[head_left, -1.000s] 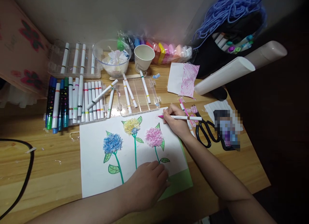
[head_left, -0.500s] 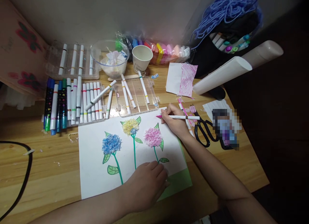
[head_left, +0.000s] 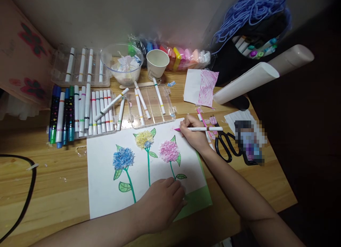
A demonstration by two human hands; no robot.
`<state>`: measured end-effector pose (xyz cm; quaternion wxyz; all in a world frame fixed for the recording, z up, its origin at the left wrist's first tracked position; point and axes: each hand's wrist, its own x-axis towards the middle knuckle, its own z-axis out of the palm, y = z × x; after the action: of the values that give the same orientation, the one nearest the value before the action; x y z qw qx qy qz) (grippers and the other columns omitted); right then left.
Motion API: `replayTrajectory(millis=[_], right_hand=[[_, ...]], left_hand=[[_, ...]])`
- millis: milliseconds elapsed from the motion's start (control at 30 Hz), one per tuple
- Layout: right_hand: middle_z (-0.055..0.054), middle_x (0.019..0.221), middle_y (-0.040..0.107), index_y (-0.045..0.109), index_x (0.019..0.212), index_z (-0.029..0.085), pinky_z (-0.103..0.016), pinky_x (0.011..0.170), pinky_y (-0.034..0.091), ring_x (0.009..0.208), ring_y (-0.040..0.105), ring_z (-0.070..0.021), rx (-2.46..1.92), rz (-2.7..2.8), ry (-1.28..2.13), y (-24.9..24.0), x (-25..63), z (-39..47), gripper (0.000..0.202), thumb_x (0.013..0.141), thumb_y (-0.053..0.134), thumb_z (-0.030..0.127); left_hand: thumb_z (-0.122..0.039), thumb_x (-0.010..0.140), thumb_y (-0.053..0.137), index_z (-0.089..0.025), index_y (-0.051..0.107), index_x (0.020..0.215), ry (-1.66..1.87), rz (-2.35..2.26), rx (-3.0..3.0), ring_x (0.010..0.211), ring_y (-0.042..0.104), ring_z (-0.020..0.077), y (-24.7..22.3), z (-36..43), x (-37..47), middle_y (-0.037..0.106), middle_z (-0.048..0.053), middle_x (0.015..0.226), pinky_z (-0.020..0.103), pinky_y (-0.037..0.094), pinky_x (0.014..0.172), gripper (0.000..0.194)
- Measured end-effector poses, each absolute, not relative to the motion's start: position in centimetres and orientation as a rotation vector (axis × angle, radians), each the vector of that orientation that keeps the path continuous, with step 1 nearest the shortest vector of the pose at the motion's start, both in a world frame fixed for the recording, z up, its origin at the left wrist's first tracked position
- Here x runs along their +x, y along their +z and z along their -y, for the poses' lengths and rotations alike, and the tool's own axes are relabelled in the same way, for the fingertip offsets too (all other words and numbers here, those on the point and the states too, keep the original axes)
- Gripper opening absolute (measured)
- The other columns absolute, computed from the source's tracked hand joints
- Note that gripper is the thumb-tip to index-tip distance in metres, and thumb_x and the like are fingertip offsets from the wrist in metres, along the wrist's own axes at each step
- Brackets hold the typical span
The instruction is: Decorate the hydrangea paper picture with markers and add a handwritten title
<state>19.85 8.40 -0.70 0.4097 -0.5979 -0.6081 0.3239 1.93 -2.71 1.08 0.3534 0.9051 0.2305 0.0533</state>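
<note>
My right hand (head_left: 194, 132) pinches a white marker (head_left: 209, 128) with a brown band. Its pink tip rests near the top right of the white paper (head_left: 101, 197), beside a small faint pink drawing (head_left: 173, 128). On the paper are a blue flower (head_left: 123, 158), a yellow flower (head_left: 144, 139) and a pink flower (head_left: 169, 151) with textured heads, green stems and leaves. My left hand (head_left: 163, 200) lies across the paper's lower part, fingers curled together. Whatever may be under its fingertips is hidden. A green sheet (head_left: 198, 200) shows beneath the paper's right corner.
Behind the paper are several markers in clear cases (head_left: 149, 105), a plastic bowl (head_left: 122, 65) of scraps and a paper cup (head_left: 157, 64). Black-handled scissors (head_left: 223, 147) and a blurred phone (head_left: 249, 142) lie to the right. A black cable (head_left: 33, 183) curves at the left.
My right hand has shifted slightly right with the marker. More faint pink line shows left of the tip. My left hand has stayed in place.
</note>
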Motion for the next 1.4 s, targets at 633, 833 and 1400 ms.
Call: replayTrajectory(millis=[633, 833, 1400], right_hand=[[0.006, 0.048, 0.051, 0.039, 0.057, 0.021, -0.025, 0.055, 0.038, 0.050, 0.048, -0.0110, -1.485, 1.537, 0.860, -0.33, 19.70, -8.22, 0.031, 0.083, 0.055, 0.020], [0.006, 0.046, 0.046, 0.036, 0.055, 0.022, -0.024, 0.050, 0.033, 0.046, 0.042, -0.0102, -1.491, 1.554, 0.821, -0.52, 19.77, -8.25, 0.031, 0.079, 0.055, 0.016], [0.007, 0.045, 0.044, 0.034, 0.055, 0.022, -0.025, 0.050, 0.036, 0.045, 0.044, -0.0105, -1.488, 1.532, 0.921, -0.72, 19.86, -8.18, 0.032, 0.078, 0.054, 0.017]], left_hand=[[-0.027, 0.093, 0.037, -0.017, 0.052, 0.083, 0.129, -0.605, 2.356, 0.072, 0.052, 0.0191, 1.08, 2.79, 2.04, 0.059, 0.002, 0.082, 0.033, 0.041, 0.059, 0.020], [-0.026, 0.094, 0.037, -0.017, 0.052, 0.085, 0.130, -0.598, 2.351, 0.072, 0.052, 0.0187, 1.09, 2.77, 1.98, 0.059, 0.002, 0.082, 0.033, 0.041, 0.059, 0.020], [-0.026, 0.093, 0.039, -0.017, 0.051, 0.082, 0.151, -0.602, 2.363, 0.071, 0.053, 0.0188, 0.96, 2.90, 1.97, 0.059, 0.002, 0.081, 0.033, 0.041, 0.059, 0.019]])
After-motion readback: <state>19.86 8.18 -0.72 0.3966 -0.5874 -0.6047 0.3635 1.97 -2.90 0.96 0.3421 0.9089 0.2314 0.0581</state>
